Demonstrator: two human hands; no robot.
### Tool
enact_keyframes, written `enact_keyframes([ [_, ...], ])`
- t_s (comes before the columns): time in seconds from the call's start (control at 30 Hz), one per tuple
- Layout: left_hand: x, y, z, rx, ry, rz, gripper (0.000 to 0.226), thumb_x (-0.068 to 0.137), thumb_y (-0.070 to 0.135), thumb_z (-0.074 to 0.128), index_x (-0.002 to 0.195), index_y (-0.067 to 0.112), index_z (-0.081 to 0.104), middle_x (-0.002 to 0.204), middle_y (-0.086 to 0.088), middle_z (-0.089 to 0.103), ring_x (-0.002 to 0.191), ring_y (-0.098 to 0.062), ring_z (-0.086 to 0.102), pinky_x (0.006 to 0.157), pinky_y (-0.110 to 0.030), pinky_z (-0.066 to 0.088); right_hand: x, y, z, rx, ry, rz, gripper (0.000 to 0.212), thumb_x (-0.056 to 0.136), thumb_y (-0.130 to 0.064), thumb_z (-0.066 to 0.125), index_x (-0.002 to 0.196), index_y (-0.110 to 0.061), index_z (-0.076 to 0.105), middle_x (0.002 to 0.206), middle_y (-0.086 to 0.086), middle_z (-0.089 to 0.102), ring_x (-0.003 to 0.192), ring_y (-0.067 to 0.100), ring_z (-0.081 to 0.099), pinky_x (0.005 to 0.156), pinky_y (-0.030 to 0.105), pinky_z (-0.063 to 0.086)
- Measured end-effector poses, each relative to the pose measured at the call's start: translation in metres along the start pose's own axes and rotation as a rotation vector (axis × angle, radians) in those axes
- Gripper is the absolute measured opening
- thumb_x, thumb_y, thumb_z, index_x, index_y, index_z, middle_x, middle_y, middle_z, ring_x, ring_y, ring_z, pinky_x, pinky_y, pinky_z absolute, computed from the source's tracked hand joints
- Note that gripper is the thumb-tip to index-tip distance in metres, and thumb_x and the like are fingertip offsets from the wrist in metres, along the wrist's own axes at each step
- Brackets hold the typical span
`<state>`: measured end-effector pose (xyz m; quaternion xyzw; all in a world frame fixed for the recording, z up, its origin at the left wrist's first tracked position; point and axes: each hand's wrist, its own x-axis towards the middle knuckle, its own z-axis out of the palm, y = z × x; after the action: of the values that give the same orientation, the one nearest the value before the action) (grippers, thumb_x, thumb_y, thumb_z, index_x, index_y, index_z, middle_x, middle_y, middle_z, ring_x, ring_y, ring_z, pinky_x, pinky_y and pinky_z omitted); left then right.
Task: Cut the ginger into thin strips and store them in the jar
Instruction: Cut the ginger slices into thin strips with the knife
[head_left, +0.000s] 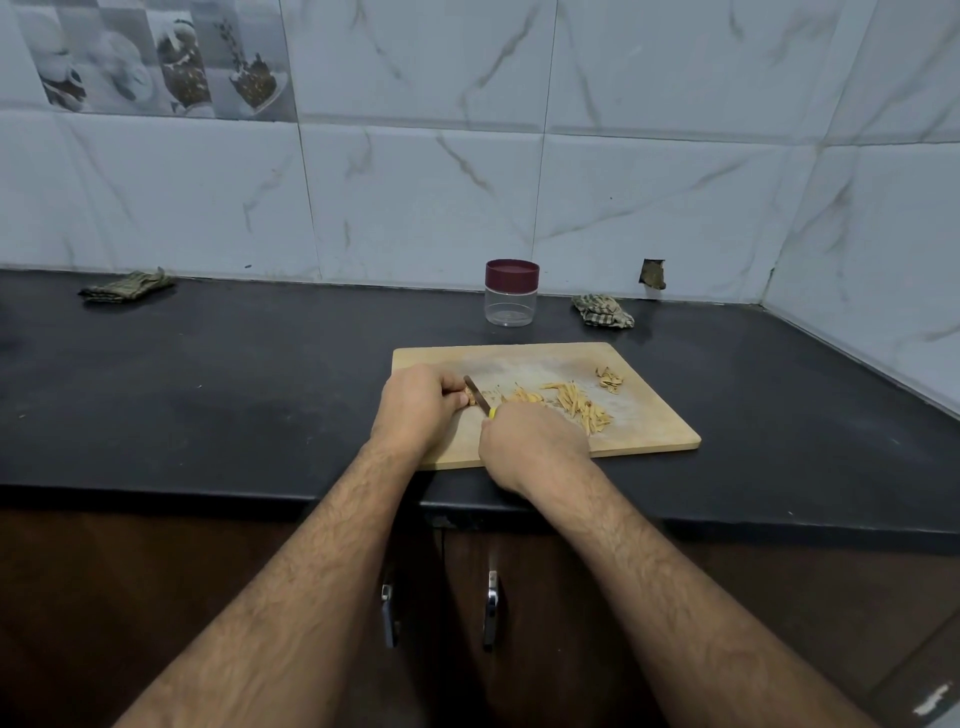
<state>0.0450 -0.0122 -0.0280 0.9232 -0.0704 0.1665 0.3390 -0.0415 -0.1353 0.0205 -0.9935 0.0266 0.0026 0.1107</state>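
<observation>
The black worktop is carrying a wooden cutting board, which is lying right of centre near the front edge. A clear jar with a maroon lid is standing closed beyond the far edge of the board, close to the tiled wall; it is looking empty. Two crumpled cloths are lying on the far side of the worktop, one at far left and one just right of the jar.

The left hand is resting on the left part of the board, its fingers curling round the remaining ginger piece and pinning it down. The right hand is gripping the yellow handle of a small knife. The blade is running from the right hand toward the far left, its long axis diagonal, and is meeting the ginger piece just right of the left fingertips.

Cut ginger strips are lying in a loose pile right of the blade. A small heap of peelings is sitting near the far right corner.

Judgement: slicing is in progress; jarring has not yet begun.
</observation>
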Motion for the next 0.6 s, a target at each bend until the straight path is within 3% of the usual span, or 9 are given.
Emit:
enact_keyframes([
  [0.23, 0.001, -0.002, 0.001, 0.017, 0.002, 0.02, 0.015, 0.089, 0.023, 0.07, 0.1, 0.028, 0.079, 0.106, 0.011, 0.074, 0.104, -0.013, 0.064, 0.091, -0.029, 0.048, 0.007, -0.007, -0.004, -0.022, -0.027, -0.009, 0.025, 0.102, -0.02, 0.043, 0.118, -0.014, 0.062, 0.119, 0.006, 0.064, 0.096, 0.025, 0.057, 0.073, 0.032, 0.039],
  [0.33, 0.002, -0.002, 0.001, 0.02, 0.009, 0.031, 0.015, 0.089, 0.022, 0.069, 0.099, 0.027, 0.079, 0.104, 0.012, 0.075, 0.102, -0.012, 0.065, 0.085, -0.024, 0.047, 0.01, -0.013, -0.009, -0.027, -0.049, -0.002, 0.027, 0.096, -0.01, 0.045, 0.115, -0.013, 0.062, 0.116, 0.006, 0.065, 0.103, 0.025, 0.061, 0.076, 0.033, 0.045],
  [0.47, 0.0, 0.001, -0.001, -0.017, 0.019, 0.013, 0.014, 0.088, 0.022, 0.071, 0.098, 0.027, 0.079, 0.101, 0.009, 0.076, 0.102, -0.012, 0.065, 0.089, -0.027, 0.049, 0.008, -0.013, -0.01, -0.074, -0.076, -0.016, 0.029, 0.094, -0.008, 0.047, 0.118, -0.013, 0.062, 0.119, 0.005, 0.064, 0.108, 0.024, 0.061, 0.078, 0.033, 0.045],
  [0.6, -0.002, 0.002, -0.002, -0.01, 0.006, 0.008, 0.016, 0.09, 0.022, 0.07, 0.103, 0.025, 0.078, 0.103, 0.006, 0.075, 0.103, -0.013, 0.065, 0.091, -0.028, 0.049, -0.003, -0.004, -0.005, -0.098, -0.085, -0.013, 0.026, 0.094, -0.009, 0.051, 0.117, -0.013, 0.063, 0.114, 0.004, 0.065, 0.091, 0.023, 0.056, 0.074, 0.033, 0.042],
])
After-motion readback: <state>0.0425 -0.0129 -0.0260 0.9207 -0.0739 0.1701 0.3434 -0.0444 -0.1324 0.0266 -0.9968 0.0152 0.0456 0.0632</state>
